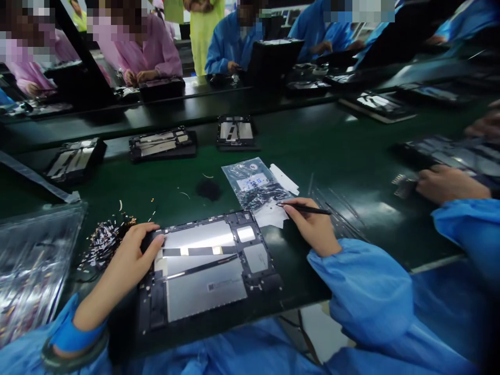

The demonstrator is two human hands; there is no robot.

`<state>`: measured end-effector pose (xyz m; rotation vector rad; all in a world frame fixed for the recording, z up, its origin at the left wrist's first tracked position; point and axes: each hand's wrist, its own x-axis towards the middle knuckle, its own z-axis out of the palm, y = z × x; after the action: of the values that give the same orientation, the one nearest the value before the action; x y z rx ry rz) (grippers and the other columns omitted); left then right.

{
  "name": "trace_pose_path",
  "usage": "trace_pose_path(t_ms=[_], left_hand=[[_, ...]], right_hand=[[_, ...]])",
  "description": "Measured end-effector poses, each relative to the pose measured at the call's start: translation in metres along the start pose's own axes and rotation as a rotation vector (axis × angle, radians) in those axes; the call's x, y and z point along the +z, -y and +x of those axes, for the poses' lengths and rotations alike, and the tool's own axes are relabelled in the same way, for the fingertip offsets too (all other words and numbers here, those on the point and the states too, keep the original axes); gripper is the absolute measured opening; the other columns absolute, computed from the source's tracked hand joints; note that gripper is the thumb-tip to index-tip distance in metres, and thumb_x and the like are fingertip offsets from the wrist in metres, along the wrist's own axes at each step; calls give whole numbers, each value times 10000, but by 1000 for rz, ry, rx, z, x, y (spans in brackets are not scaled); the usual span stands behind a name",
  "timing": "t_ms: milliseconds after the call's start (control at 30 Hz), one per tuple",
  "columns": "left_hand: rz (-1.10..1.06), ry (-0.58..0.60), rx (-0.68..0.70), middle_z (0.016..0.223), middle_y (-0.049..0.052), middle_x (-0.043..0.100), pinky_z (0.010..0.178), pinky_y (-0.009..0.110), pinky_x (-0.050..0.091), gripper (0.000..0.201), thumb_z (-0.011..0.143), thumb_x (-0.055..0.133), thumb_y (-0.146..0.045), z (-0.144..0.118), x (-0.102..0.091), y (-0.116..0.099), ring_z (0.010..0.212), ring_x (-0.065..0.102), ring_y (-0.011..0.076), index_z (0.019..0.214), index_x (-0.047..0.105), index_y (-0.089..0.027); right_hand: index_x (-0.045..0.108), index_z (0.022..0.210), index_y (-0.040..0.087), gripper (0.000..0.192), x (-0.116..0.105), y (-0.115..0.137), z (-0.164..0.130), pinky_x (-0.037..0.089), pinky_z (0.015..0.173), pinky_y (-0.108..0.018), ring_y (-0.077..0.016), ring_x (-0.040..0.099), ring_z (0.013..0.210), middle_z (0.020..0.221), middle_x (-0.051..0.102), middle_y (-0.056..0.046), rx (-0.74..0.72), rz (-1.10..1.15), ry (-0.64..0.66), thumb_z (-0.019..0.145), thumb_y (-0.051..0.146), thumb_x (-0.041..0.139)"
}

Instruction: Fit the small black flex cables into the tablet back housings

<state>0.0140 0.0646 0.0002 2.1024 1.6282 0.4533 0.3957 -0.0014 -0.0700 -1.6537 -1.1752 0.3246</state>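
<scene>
In front of me lies an opened tablet [207, 299] with silver plates and a black frame, raised on a dark block. My left hand [135, 250] grips its upper left corner, thumb on top and fingers along the far edge. Black tweezers [308, 209] are pinched in my right hand [316, 229], pointing left. Their tip is over a white sheet [269, 214] at the lower end of a clear plastic bag [244, 174] of small dark parts. Whether the tip holds a part is too small to tell. Beside my left hand is a pile of small flex-cable parts [103, 239].
More opened tablets [164, 143] stand on dark blocks across the green bench [187, 177]. A clear tray of strips [35, 271] lies at left. Thin strips [344, 208] lie right of my hand. A neighbour's hand [449, 183] is close at right; several people sit opposite.
</scene>
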Motion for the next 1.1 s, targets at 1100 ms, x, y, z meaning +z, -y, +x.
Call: trace_pose_path(t_ms=[1100], left_hand=[[-259, 92, 265, 1145, 52, 628, 939, 325, 472, 316, 852, 550, -378, -18, -4, -40, 1066, 587, 200, 1128, 570, -226]], right_hand=[[639, 811, 215, 252, 20, 93, -19, 602, 653, -351, -206, 703, 655, 782, 715, -39, 184, 440, 242, 739, 440, 726]])
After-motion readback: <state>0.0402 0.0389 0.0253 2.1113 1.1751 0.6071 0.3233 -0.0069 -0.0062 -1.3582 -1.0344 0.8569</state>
